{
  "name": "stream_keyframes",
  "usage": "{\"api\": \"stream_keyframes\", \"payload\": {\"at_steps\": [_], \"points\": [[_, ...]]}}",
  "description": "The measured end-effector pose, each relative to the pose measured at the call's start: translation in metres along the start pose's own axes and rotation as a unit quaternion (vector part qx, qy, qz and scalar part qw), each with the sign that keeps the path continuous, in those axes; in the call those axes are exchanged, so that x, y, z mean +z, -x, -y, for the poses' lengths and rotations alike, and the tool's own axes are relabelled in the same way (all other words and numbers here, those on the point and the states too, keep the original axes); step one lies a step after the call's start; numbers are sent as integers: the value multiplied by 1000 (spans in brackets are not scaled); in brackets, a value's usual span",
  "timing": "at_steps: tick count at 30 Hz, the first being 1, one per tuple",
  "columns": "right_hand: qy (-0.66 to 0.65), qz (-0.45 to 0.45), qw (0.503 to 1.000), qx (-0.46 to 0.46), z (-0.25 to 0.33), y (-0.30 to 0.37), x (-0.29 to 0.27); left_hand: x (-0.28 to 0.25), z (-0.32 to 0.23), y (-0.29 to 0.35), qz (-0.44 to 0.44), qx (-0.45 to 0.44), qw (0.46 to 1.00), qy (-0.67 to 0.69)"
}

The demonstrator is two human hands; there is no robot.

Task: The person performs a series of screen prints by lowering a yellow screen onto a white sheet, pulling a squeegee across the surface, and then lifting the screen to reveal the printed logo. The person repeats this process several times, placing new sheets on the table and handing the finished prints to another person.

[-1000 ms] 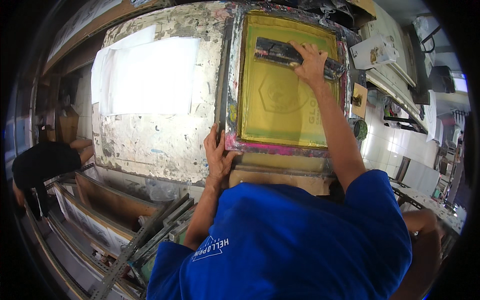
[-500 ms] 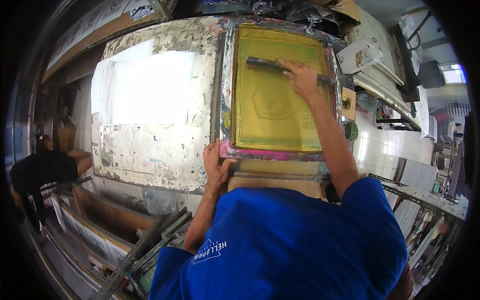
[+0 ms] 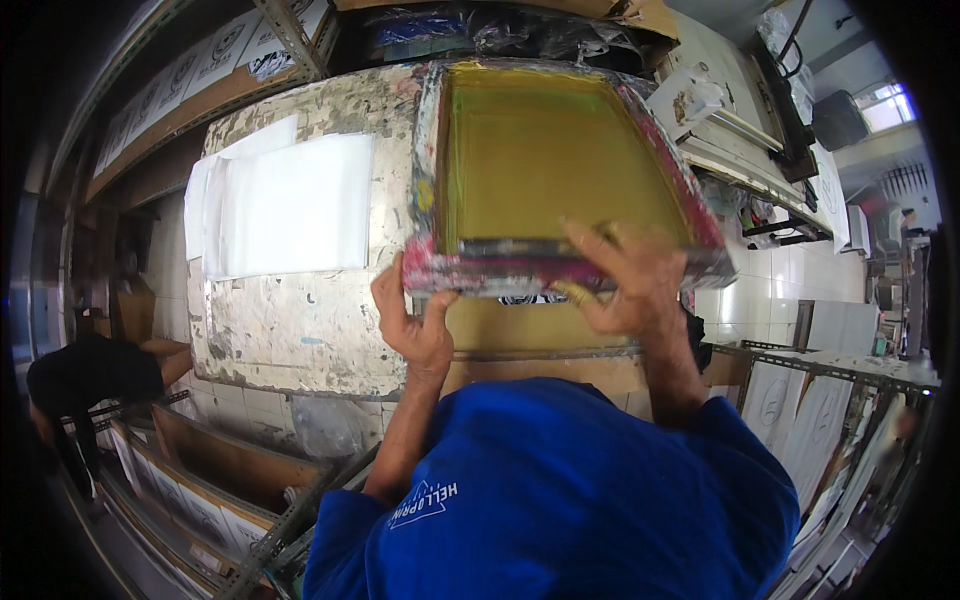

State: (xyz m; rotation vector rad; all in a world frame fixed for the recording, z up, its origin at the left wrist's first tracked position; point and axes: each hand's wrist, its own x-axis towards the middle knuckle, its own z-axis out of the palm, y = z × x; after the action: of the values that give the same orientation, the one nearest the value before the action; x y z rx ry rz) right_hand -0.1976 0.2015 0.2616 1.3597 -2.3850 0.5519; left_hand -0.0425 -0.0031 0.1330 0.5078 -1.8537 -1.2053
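Lifted at its near edge since earlier, the yellow screen (image 3: 540,160) tilts at twelve o'clock, scraper (image 3: 510,246) drawn to its six-o'clock rim. Right hand (image 3: 638,280) straddles both, fingers half-spread, hold too blurred to tell; left hand (image 3: 415,335) has fingers closed on the seven-o'clock corner.

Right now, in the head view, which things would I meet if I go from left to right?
The bent-over person in black, the white sheets, the left hand, the right hand, the bright window.
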Motion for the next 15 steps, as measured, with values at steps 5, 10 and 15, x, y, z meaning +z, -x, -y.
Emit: {"api": "stream_keyframes", "payload": {"at_steps": [5, 10, 15], "points": [[-22, -34, 999, -23, -37, -72, -32, 21, -44, -68, -44, -9, 970, 241], [-3, -35, 999, -22, -64, -149, -69, 26, 14, -79, 3, -111, 990, 92], [-63, -19, 997, 28, -70, -183, -77, 35, 107, -1, 124, -207, 948, -206]]}}
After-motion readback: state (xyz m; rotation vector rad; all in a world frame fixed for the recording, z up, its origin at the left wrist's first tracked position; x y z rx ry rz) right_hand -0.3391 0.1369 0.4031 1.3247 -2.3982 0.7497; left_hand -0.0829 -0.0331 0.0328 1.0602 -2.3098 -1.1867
